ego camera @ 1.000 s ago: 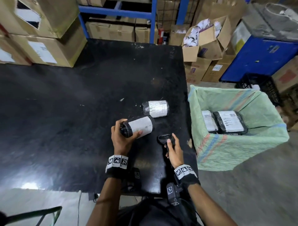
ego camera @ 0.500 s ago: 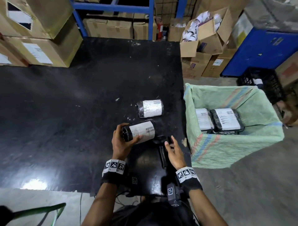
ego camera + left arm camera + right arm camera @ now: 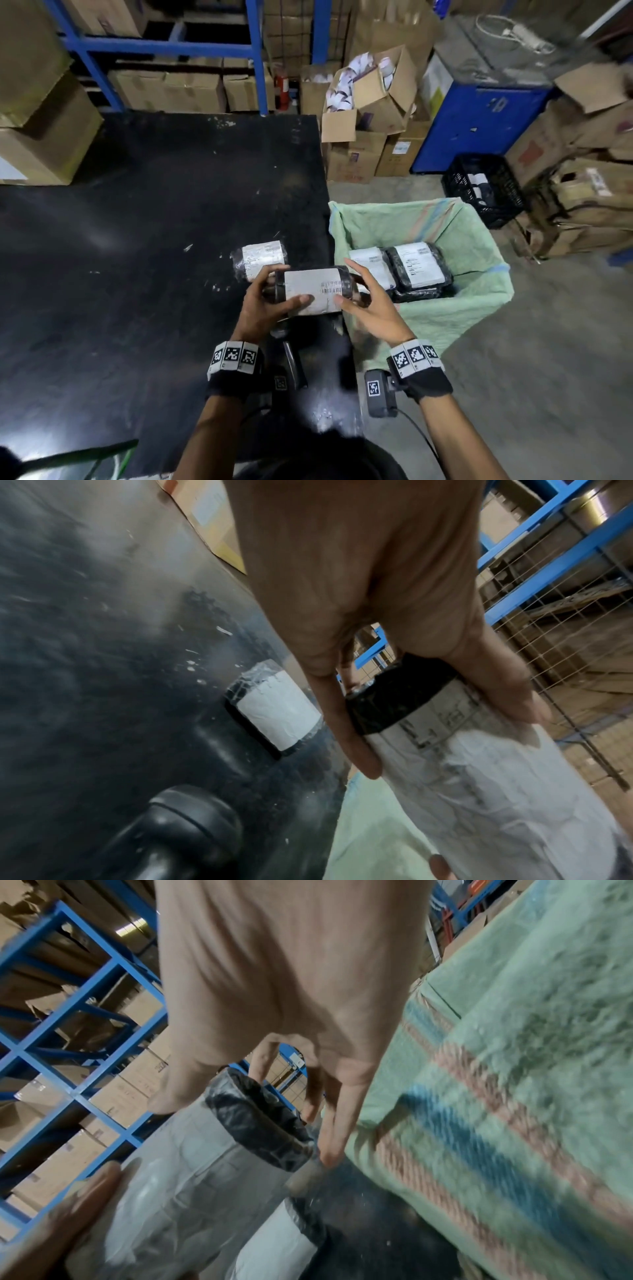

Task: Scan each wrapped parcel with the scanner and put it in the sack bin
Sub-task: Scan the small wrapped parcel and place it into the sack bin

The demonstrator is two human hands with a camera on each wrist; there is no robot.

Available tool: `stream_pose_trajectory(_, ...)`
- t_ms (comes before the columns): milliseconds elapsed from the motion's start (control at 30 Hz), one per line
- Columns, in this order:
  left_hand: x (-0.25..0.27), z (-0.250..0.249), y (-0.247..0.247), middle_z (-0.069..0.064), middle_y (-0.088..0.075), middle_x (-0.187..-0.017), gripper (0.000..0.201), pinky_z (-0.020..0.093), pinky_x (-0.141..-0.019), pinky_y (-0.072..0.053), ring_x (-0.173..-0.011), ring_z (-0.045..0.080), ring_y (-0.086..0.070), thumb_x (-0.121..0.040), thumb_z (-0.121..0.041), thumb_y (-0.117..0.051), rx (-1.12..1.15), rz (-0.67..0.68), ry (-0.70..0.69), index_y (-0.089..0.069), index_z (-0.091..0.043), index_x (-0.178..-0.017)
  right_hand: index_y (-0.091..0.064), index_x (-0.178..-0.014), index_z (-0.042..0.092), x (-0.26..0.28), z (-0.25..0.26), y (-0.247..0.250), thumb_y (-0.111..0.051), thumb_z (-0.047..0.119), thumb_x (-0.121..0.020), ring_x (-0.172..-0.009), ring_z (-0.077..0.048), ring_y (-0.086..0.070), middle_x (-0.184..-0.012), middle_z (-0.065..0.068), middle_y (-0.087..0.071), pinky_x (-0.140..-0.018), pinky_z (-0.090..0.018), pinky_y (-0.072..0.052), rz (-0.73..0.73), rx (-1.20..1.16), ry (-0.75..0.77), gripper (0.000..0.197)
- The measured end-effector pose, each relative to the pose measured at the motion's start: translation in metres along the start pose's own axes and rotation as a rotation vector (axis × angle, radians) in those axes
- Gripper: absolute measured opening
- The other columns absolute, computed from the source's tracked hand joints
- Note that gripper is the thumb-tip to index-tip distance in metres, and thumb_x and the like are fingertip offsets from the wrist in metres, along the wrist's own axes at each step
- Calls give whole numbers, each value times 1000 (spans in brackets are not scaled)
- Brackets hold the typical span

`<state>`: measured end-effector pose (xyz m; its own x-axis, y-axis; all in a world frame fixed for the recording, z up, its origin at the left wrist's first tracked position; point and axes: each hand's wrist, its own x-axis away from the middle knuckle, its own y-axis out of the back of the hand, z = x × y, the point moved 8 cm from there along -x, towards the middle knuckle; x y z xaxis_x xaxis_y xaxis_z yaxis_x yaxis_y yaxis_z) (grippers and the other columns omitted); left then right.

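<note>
My left hand [image 3: 284, 287] grips the left end of a cylindrical black-wrapped parcel [image 3: 313, 291] with a white barcode label, held above the black table's [image 3: 137, 240] right edge. My right hand [image 3: 342, 281] holds its right end, thumb on the label and fingers round the back. The wrist views show the same parcel [image 3: 479, 777] [image 3: 192, 1164] in both hands. A second parcel [image 3: 260, 260] lies on the table just behind. The black scanner [image 3: 291, 363] lies on the table below my hands, held by neither. The green sack bin [image 3: 472, 240] stands right of the table with two flat parcels [image 3: 418, 263] inside.
Cardboard boxes [image 3: 44, 137] sit on the table's far left. A blue rack [image 3: 253, 51] with cartons stands behind the table. Open cartons [image 3: 370, 102], a blue cabinet [image 3: 479, 126] and a black crate [image 3: 486, 188] crowd the floor beyond the bin.
My right hand has let go of the scanner, which now lies on the table, and has come onto the parcel's right end. My left hand has lifted the parcel to the right.
</note>
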<state>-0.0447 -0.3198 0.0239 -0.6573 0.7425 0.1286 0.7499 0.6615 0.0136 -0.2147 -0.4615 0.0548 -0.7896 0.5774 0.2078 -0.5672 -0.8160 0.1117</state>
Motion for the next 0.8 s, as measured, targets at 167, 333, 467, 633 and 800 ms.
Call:
stream_pose_trajectory(167, -21, -9, -33, 33, -66, -113, 67, 45, -80, -64, -94, 28, -73, -65, -17, -99, 66, 90, 24, -63, -18, -122, -49, -142, 22, -9, 20, 38, -79, 9, -83, -106, 0, -68, -130, 4, -63, -85, -12, -51, 34, 56, 25, 67)
stream_pose_trajectory(333, -47, -15, -58, 31, -63, -116, 72, 52, -86, -61, -94, 25, -70, -61, -26, -98, 54, 88, 9, -62, -18, -123, -57, -131, 28, -29, 27, 72, -83, 17, -80, -104, -12, -71, -125, 5, -65, -92, -30, -56, 36, 87, 43, 59)
stream_pose_trajectory(467, -66, -23, -83, 24, -67, -117, 67, 49, -83, -63, -97, 23, -71, -68, -17, -97, 76, 106, 10, -60, -17, -124, -58, -129, 27, -50, 27, 99, -83, 19, -79, -103, -9, -70, -124, 2, -65, -88, -23, -54, 31, 110, 46, 56)
stream_pose_trajectory(633, -96, -25, -112, -6, -72, -118, 72, 32, -94, -58, -112, 11, -69, -73, -30, -94, 3, 104, -51, -57, -18, -134, -58, -129, 21, -81, 15, 136, -81, 8, -80, -86, 0, -67, -120, 2, -67, -81, -17, -52, 63, 94, -3, 56)
stream_pose_trajectory(800, -118, 0, -127, -3, -54, -146, 97, 37, -117, -38, -140, 17, -45, -73, -72, -67, -425, 20, -60, -42, -24, -154, -60, -127, 30, -117, -5, 184, -84, 20, -77, -107, 8, -59, -131, 9, -61, -86, -11, -49, 61, 166, -75, 56)
